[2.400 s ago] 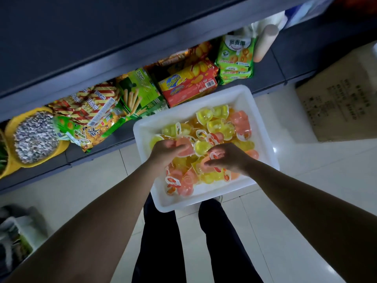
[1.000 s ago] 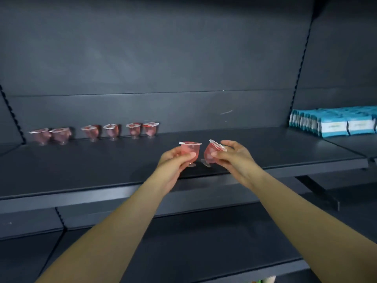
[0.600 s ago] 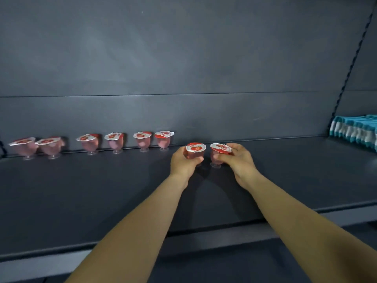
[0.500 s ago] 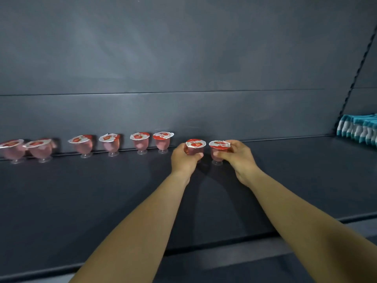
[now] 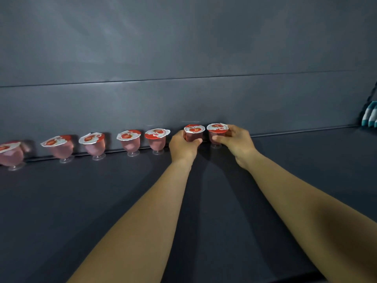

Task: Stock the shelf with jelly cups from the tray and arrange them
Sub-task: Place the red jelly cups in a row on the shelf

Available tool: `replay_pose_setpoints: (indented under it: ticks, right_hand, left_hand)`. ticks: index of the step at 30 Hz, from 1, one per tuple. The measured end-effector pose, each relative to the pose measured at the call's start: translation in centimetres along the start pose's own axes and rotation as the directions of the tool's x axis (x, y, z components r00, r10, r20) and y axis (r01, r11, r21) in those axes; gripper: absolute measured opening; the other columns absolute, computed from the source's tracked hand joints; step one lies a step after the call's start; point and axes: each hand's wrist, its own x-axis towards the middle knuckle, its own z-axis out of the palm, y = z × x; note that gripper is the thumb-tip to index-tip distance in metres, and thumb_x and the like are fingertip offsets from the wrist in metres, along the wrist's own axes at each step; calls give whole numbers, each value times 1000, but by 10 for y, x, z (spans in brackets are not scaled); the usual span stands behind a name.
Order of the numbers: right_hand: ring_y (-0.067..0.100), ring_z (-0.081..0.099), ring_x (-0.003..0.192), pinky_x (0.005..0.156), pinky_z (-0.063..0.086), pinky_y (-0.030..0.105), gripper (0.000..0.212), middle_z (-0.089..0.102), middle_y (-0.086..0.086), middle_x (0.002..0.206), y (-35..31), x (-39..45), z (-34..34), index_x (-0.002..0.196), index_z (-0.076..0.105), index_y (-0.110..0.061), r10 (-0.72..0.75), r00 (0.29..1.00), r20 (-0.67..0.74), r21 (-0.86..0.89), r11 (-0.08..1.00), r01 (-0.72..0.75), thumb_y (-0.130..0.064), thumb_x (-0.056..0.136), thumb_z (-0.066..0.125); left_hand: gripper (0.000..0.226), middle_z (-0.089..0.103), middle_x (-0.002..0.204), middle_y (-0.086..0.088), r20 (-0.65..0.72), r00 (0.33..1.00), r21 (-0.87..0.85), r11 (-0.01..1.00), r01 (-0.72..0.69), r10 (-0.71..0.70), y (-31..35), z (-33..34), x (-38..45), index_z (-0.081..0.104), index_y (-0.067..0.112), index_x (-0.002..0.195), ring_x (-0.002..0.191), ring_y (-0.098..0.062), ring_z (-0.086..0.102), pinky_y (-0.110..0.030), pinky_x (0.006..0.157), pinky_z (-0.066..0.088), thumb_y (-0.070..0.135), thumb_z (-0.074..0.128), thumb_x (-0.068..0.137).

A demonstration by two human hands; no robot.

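A: Which step is this?

B: Setting down, it seems. The left hand (image 5: pixel 182 145) has its fingers curled round one cup (image 5: pixel 193 133), the right hand (image 5: pixel 234 139) pinches another (image 5: pixel 217 132), both at the far edge of the shelf (image 5: pixel 81 201), close to the back wall (image 5: pixel 183 48). The two held cups sit just beside each other, at the right end of the row (image 5: pixel 98 145) of five cups already standing along the wall.

A: And the next move?

B: Probably to let go once both feet rest flat, then draw the hands back without knocking the lids. The gap to the nearest standing cup (image 5: pixel 157 140) looks tighter than the gaps farther left, so a small nudge may be needed to even things out.

A: What can't be made out?

B: The left cup's foot is hidden behind the fingers, so whether it touches the shelf is unclear. The leftmost cup (image 5: pixel 10 155) is cut off by the frame and blurred. The tray is out of view. At far right, blue-and-white packs (image 5: pixel 370 116) are only partly seen.
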Motion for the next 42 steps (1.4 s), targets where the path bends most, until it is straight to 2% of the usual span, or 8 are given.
replay_pose_setpoints:
  ticks: [9, 13, 17, 22, 26, 30, 35, 42]
  right_hand:
    - [13, 61, 97, 86, 47, 23, 49, 64, 9, 119, -6, -17, -1, 122, 55, -5, 4, 998, -64, -26, 1000, -5, -3, 77, 75]
    - [20, 46, 127, 105, 38, 29, 71, 47, 9, 139, -16, -49, -28, 139, 39, -9, -82, 995, -61, -339, 939, 57, -22, 80, 75]
    - [22, 41, 129, 106, 35, 33, 66, 46, 5, 136, -37, -97, -79, 137, 42, -13, -266, 958, 108, -632, 726, 273, -35, 82, 71]
    - [26, 39, 125, 106, 34, 36, 68, 47, 7, 131, -61, -169, -136, 135, 46, -12, -403, 874, 270, -754, 477, 453, -44, 80, 70]
    - [28, 36, 130, 106, 35, 46, 72, 45, 9, 137, -57, -234, -170, 137, 46, -12, -446, 831, 334, -771, 378, 513, -48, 79, 69]
    - [28, 41, 126, 103, 39, 45, 66, 49, 10, 133, -30, -302, -195, 131, 52, -10, -500, 792, 351, -744, 364, 560, -43, 78, 72]
    - [31, 50, 114, 92, 48, 46, 61, 55, 12, 124, 37, -373, -216, 124, 57, -8, -456, 782, 425, -728, 342, 594, -37, 74, 77]
    - [31, 57, 112, 88, 52, 48, 59, 59, 9, 122, 171, -449, -222, 121, 59, -13, -155, 849, 505, -767, 372, 524, -48, 73, 61]
  left_hand:
    - [32, 67, 109, -6, 36, 999, 82, 996, -43, 41, 5, -7, -17, 62, 5, 112, 99, -18, 62, -25, 86, 46, 7, 70, 81]
    - [40, 62, 118, -6, 142, 983, 256, 955, -151, 117, 21, -21, -48, 57, 6, 119, 109, -19, 57, -21, 86, 39, 12, 70, 82]
    - [58, 50, 135, -5, 270, 929, 490, 794, -358, 253, 51, -32, -92, 47, 11, 133, 125, -22, 46, -26, 100, 36, 25, 70, 82]
    - [66, 42, 140, -6, 461, 821, 659, 489, -571, 336, 77, -39, -173, 41, 12, 138, 130, -24, 38, -34, 105, 34, 36, 68, 83]
    - [70, 38, 143, -3, 513, 757, 651, 392, -650, 405, 81, -43, -250, 37, 12, 141, 133, -21, 33, -32, 107, 28, 39, 66, 84]
    - [68, 38, 144, -2, 534, 711, 580, 414, -701, 457, 62, -49, -328, 40, 13, 140, 134, -19, 33, -29, 107, 26, 37, 68, 83]
    - [67, 33, 147, 1, 635, 712, 567, 445, -693, 299, -7, -48, -400, 34, 16, 143, 136, -15, 29, -27, 110, 23, 39, 63, 87]
    - [65, 27, 150, 1, 740, 669, 615, 469, -633, -68, -153, -29, -462, 28, 17, 146, 139, -17, 23, -27, 110, 21, 40, 55, 92]
